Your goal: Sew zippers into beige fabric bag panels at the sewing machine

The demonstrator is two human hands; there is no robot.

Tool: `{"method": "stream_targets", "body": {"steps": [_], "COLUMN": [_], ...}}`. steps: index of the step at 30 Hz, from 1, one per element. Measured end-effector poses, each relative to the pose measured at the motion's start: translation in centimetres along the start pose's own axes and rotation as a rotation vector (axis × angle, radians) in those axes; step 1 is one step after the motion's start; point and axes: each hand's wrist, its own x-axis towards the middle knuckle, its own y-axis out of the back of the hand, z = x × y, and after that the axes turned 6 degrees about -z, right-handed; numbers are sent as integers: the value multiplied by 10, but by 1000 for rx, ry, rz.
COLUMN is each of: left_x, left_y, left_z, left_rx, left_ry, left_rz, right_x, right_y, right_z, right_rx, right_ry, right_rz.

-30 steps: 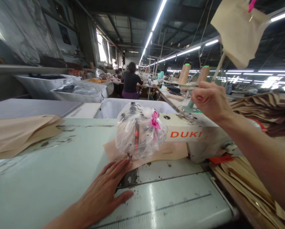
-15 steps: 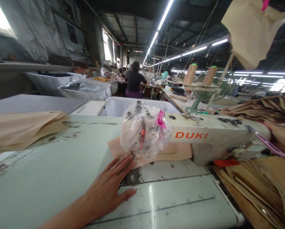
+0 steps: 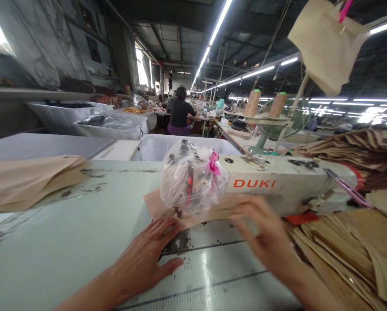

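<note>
My left hand (image 3: 151, 246) lies flat with fingers stretched out, the fingertips on the near edge of a beige fabric piece (image 3: 153, 203) close to the needle area. The fabric passes under the head of a sewing machine (image 3: 290, 185) marked DUKI. A clear plastic bag (image 3: 177, 185) with a pink tie (image 3: 214, 163) covers the head. My right hand (image 3: 264, 233), blurred by motion, is in front of the machine arm near the fabric's right part. Its thumb and fingers are apart, and nothing shows between them; whether it touches the fabric I cannot tell.
Beige pieces (image 3: 34, 177) lie on the left of the table, others (image 3: 349, 255) at the right. A purple-handled tool (image 3: 349, 188) rests against the machine arm. Behind stand a white bin (image 3: 187, 144) and thread cones (image 3: 253, 103). A person (image 3: 180, 112) sits farther back.
My right hand has left the handwheel end of the machine and moved left to the fabric. My left hand stays on the fabric. The view has shifted slightly.
</note>
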Motion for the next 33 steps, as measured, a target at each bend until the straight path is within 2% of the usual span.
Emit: {"method": "stream_targets", "body": {"steps": [1,2,4,7,15,27,29,33], "left_x": [0,0,0,1,8,8,9,6], "left_y": [-1,-1,-3,-3,1,1,2,2], "left_z": [0,-1,-2,-4,-4,-3,-4,-4], "left_rx": [12,23,38,50,69,66,80,158], "left_ry": [2,4,0,-14,3,-16,-29,-22], "left_rz": [-4,-2,12,22,5,-9,-14,9], "right_x": [0,1,7,14,13,10,12,5], "right_y": [-32,-61,-104,-130,-126,-128,-128,-120], "right_z": [-14,-24,-31,-24,-21,-20,-14,10], "right_rx": [85,110,110,75,-2,14,-43,-226], "right_ry": [117,163,200,202,206,229,188,-18], "right_rz": [-176,-313,-410,-432,-413,-387,-384,-364]}}
